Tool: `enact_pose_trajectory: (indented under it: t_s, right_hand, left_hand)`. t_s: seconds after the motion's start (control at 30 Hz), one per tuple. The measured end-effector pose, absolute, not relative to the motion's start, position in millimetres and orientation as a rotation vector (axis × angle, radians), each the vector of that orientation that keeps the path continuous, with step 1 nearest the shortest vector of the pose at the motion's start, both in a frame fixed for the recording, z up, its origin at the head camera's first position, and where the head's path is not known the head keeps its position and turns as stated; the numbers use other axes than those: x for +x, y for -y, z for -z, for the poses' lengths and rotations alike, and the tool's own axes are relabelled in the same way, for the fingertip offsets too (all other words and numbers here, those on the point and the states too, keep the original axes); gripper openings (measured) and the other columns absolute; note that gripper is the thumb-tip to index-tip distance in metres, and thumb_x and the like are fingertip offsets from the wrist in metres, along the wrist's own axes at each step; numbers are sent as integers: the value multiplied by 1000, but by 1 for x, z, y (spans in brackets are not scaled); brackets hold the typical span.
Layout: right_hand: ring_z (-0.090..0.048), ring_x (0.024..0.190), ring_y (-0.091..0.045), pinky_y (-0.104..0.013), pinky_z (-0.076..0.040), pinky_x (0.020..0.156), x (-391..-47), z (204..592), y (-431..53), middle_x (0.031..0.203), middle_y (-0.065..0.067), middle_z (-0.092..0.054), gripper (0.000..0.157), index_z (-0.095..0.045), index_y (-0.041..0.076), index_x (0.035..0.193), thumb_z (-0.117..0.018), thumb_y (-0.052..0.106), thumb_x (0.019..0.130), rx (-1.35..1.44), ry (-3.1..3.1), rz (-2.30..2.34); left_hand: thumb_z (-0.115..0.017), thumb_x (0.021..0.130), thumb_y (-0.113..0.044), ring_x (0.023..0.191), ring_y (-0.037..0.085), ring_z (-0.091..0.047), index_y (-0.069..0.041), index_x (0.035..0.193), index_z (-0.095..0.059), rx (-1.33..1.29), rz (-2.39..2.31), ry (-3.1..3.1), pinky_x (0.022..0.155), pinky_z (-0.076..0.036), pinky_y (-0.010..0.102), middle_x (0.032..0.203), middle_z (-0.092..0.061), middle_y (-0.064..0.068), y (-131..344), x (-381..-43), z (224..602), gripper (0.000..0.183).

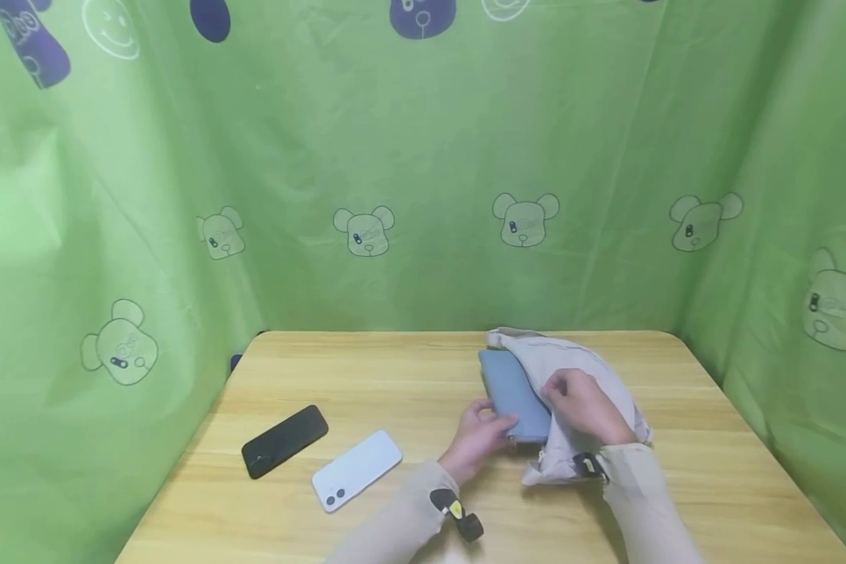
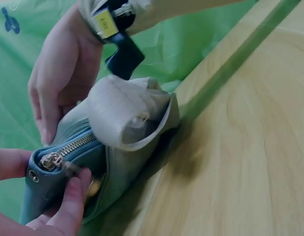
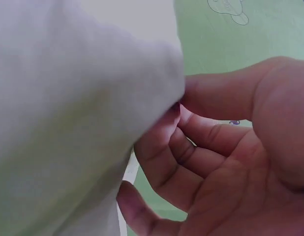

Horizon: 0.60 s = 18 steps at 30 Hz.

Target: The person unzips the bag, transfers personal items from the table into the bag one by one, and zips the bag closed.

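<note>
A blue zip wallet (image 1: 513,392) lies partly inside an off-white cloth bag (image 1: 585,360); its far part is hidden by the fabric. My left hand (image 1: 477,439) grips the wallet's near left corner, thumb on top. Up close in the left wrist view, the wallet (image 2: 53,182) shows a metal zip (image 2: 76,145) and an eyelet, with the fingers at its end. My right hand (image 1: 585,403) pinches the edge of the bag's mouth from above. In the right wrist view the bag's cloth (image 3: 88,98) sits between thumb and forefinger of the right hand (image 3: 230,162).
Left on the wooden table (image 1: 409,376) lie a black phone (image 1: 285,441) and a white phone (image 1: 356,470), the white one with its camera lenses up. A green curtain (image 1: 437,290) with bear prints surrounds the table at the back and sides.
</note>
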State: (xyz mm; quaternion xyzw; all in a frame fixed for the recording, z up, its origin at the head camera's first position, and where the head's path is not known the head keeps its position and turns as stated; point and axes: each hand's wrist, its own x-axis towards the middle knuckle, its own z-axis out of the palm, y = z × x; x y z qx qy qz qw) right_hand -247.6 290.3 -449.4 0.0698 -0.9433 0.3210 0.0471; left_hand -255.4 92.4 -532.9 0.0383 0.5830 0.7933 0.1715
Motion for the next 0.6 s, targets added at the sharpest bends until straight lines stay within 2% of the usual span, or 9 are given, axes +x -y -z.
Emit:
enact_pose_trajectory:
  t_s: [0.13, 0.3, 0.47, 0.6]
  right_hand:
    - [-64, 77, -20, -37, -57, 71, -248, 450, -290, 88, -14, -73, 13, -70, -3, 96, -64, 8, 95, 217, 2879, -980]
    - [-64, 78, -21, -36, -56, 72, -248, 450, -290, 90, -14, -73, 11, -69, -2, 97, -63, 7, 95, 216, 2869, -1003]
    - [-64, 79, -20, -36, -56, 73, -248, 452, -290, 91, -15, -73, 10, -69, -2, 97, -64, 6, 96, 246, 2851, -1019]
    - [-65, 82, -20, -39, -57, 77, -248, 453, -292, 92, -14, -73, 7, -70, 0, 96, -66, 5, 96, 285, 2821, -1030]
  left_hand:
    - [-75, 89, -7, 102, 30, -76, 9, 143, -41, 90, -2252, -1671, 90, -64, 38, 119, -72, 23, -98, -251, 530, 65]
    - [-75, 89, -6, 100, 28, -76, 7, 141, -43, 51, -2267, -1670, 89, -64, 37, 117, -73, 21, -103, -246, 524, 63]
    - [-75, 89, -5, 108, 32, -75, 7, 141, -42, 46, -2319, -1595, 97, -62, 39, 121, -71, 23, -110, -243, 522, 62]
    - [-74, 90, -4, 110, 32, -74, 7, 141, -43, 59, -2338, -1580, 98, -61, 39, 123, -70, 24, -111, -240, 519, 61]
